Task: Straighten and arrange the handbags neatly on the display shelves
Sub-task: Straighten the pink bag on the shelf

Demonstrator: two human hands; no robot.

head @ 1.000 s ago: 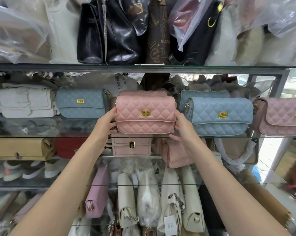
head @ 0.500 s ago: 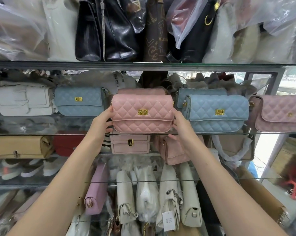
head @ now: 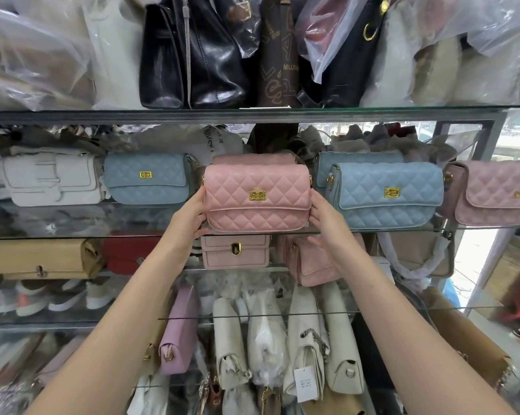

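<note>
A pink quilted handbag (head: 257, 197) with a gold clasp stands upright at the front edge of the second glass shelf (head: 73, 236). My left hand (head: 188, 215) grips its left end and my right hand (head: 327, 217) grips its right end. A second pink bag (head: 252, 158) stands right behind it, mostly hidden. To the left stands a grey-blue quilted bag (head: 146, 178), set further back. To the right a light blue quilted bag (head: 386, 194) stands in front of another blue one (head: 359, 158), then a dusty pink quilted bag (head: 496, 191).
A white buckled bag (head: 50, 179) stands at the far left of the same shelf. Black bags (head: 189, 52) and plastic-wrapped bags fill the top shelf. Below are a tan bag (head: 40, 257), a red bag (head: 127, 253), pink bags (head: 234, 250), shoes and cream bags (head: 282, 339).
The pink quilted bag has stayed between both hands at the shelf edge, shifting only slightly leftward; the camera view moved a little.
</note>
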